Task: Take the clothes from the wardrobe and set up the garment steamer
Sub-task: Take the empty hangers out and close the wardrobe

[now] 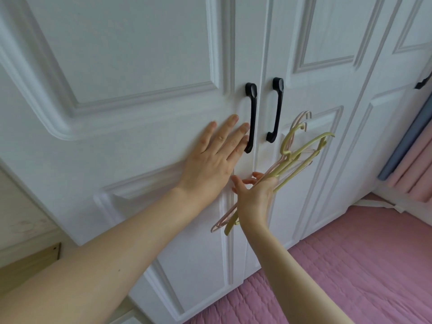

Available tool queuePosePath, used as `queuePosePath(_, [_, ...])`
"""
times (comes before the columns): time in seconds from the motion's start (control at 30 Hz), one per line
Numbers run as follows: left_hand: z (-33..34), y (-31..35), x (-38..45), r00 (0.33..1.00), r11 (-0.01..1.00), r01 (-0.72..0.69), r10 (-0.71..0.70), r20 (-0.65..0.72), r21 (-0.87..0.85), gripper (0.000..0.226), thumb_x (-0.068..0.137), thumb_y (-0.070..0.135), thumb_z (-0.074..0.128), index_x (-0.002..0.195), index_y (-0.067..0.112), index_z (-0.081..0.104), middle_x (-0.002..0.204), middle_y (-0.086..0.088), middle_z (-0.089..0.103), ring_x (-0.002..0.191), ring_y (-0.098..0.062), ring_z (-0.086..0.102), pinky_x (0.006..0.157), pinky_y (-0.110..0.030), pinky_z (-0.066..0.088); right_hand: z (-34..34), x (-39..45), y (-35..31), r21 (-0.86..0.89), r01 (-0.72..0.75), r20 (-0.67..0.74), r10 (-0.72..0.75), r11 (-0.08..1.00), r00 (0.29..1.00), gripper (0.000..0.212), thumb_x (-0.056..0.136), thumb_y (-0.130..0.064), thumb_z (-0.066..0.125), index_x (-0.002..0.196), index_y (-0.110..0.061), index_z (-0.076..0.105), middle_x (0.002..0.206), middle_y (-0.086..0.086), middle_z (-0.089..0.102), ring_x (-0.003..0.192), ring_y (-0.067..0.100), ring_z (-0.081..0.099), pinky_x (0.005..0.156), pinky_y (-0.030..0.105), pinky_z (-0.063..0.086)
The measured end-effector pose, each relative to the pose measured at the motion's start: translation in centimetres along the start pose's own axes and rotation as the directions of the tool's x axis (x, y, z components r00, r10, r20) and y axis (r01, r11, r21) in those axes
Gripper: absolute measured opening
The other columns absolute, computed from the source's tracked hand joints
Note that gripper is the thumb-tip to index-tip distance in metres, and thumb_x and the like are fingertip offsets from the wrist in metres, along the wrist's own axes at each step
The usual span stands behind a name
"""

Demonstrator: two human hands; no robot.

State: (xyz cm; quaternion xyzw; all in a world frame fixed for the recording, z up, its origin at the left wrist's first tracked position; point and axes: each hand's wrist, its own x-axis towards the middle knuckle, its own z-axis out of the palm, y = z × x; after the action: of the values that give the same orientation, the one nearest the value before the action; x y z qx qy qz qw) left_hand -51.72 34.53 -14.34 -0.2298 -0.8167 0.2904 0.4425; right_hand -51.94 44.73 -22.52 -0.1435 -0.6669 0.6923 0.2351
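The white wardrobe (131, 66) fills the wall, both middle doors closed. A pink bedspread (350, 265) lies below to the right, with pink curtains (416, 164) in the corner. The left hand (214, 157) lies flat on the left door, fingers straight and spread, fingertips touching the black handle (251, 118); a second handle (275, 109) sits just beside it. The right hand (254, 195) has its grip clamped on a bunch of yellow and pink hangers (299, 155). No steamer shows.
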Motion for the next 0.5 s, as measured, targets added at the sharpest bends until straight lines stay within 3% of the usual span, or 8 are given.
queuePosePath(0.2, [0.28, -0.16, 0.11, 0.999, 1.0, 0.007, -0.008, 0.031, 0.024, 0.058, 0.094, 0.016, 0.011, 0.152, 0.011, 0.019, 0.162, -0.009, 0.01, 0.148, -0.035, 0.007, 0.116, -0.053, -0.003, 0.55, 0.32, 0.0, -0.023, -0.021, 0.016, 0.021, 1.0, 1.0, 0.047, 0.079, -0.023, 0.076, 0.085, -0.038, 0.032, 0.104, 0.005, 0.056, 0.092, 0.028, 0.065, 0.085, 0.046, 0.054])
queuePosePath(0.37, [0.4, -0.1, 0.09, 0.999, 1.0, 0.011, -0.012, 0.053, 0.026, 0.058, 0.095, 0.016, 0.015, 0.152, 0.011, 0.017, 0.162, -0.009, 0.007, 0.148, -0.035, 0.004, 0.115, -0.053, -0.007, 0.59, 0.44, -0.13, -0.052, -0.028, 0.02, 0.029, 0.998, 0.999, 0.048, 0.08, -0.022, 0.077, 0.085, -0.037, 0.032, 0.104, 0.002, 0.054, 0.093, 0.027, 0.064, 0.084, 0.045, 0.055])
queuePosePath(0.5, [0.26, -0.06, -0.01, 0.998, 0.999, 0.008, -0.01, 0.066, 0.033, 0.055, 0.097, 0.019, 0.02, 0.152, 0.012, 0.019, 0.162, -0.008, 0.008, 0.148, -0.035, 0.006, 0.115, -0.053, -0.007, 0.27, 0.65, -0.38, -0.07, -0.071, 0.047, 0.075, 0.995, 0.996, 0.046, 0.078, -0.024, 0.078, 0.099, -0.025, 0.036, 0.104, 0.006, 0.056, 0.088, 0.028, 0.066, 0.082, 0.043, 0.056])
